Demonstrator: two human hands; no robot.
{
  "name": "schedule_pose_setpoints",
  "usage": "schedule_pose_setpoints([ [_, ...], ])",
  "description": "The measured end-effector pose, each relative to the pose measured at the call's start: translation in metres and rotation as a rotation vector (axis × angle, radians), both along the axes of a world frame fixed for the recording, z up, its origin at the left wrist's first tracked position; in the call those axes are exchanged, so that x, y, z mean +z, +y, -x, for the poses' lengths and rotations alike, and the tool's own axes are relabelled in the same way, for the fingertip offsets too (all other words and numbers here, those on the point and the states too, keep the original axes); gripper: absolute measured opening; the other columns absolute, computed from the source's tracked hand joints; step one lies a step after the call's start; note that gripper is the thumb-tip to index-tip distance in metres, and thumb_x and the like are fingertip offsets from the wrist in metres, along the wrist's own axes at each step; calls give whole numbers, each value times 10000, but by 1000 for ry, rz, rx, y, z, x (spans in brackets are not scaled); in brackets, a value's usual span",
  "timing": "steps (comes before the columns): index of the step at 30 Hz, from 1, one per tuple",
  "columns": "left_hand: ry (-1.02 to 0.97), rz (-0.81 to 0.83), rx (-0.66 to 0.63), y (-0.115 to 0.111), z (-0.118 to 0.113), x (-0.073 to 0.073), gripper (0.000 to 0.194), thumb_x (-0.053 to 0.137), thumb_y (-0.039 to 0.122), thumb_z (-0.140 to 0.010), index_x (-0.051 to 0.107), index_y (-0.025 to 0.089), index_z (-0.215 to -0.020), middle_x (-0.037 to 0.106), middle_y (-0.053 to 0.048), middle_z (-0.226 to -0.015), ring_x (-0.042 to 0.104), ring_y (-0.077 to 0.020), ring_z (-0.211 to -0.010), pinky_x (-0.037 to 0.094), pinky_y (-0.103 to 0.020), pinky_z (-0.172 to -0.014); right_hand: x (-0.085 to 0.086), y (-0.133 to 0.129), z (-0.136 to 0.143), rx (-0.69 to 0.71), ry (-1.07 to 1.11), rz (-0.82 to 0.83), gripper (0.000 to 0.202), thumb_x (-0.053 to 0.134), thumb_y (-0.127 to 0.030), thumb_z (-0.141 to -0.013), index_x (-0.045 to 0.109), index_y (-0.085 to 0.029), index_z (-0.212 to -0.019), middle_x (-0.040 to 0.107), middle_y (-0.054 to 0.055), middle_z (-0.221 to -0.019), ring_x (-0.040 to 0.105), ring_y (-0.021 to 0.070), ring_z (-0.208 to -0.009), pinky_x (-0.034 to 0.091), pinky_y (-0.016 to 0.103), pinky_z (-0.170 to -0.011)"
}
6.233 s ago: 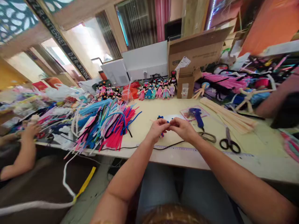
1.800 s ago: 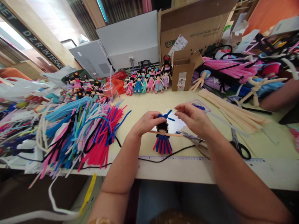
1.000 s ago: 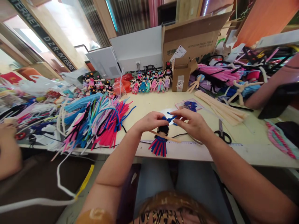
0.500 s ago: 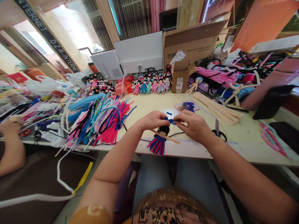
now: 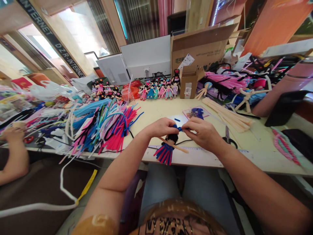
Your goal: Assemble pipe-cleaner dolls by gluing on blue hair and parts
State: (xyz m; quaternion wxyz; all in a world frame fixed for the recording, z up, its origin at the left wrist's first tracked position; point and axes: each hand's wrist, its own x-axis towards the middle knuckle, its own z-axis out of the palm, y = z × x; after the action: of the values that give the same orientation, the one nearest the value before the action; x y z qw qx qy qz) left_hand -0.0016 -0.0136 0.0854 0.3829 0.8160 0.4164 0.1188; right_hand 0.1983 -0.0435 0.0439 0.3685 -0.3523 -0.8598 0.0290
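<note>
Between the fingertips of both hands is a short twisted blue pipe cleaner (image 5: 180, 129). My left hand (image 5: 161, 127) pinches its left end, and my right hand (image 5: 201, 132) pinches the right end. Just below hangs a small pipe-cleaner doll (image 5: 165, 154), with black hair, beige arms stretched sideways and a red-and-blue striped skirt. The blue piece seems to join the top of the doll's head, though fingers partly hide that spot. A cut bit of blue pipe cleaner (image 5: 177, 119) lies on the table beyond my hands.
Scissors (image 5: 228, 137) lie right of my right hand, near beige strips (image 5: 230, 114). A heap of coloured pipe cleaners (image 5: 102, 124) is at the left. Finished dolls (image 5: 158, 89) stand behind, beside a small carton (image 5: 188, 83). Another person's hand (image 5: 14, 132) is at far left.
My right fingers have shifted slightly on the blue pipe cleaner, which now looks more bunched together. The doll still hangs below my hands.
</note>
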Motion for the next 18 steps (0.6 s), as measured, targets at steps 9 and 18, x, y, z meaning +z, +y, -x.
schedule_pose_setpoints([
  [9,13,15,-15,0,1,-1,219,572,336,-714,625,133,-648,551,16,-579,460,-97,-568,358,-207,-533,2,-2,1,9,5,10,175,496,-221,-890,664,-203,-844,637,68,-817,595,189,-797,464,312,-741],
  [18,74,-5,-53,11,11,-8,281,590,401,-731,638,135,-651,539,22,-559,449,-94,-545,335,-205,-511,-6,3,-2,-17,114,166,149,520,-228,-858,655,-199,-800,630,43,-764,570,163,-730,438,291,-688],
])
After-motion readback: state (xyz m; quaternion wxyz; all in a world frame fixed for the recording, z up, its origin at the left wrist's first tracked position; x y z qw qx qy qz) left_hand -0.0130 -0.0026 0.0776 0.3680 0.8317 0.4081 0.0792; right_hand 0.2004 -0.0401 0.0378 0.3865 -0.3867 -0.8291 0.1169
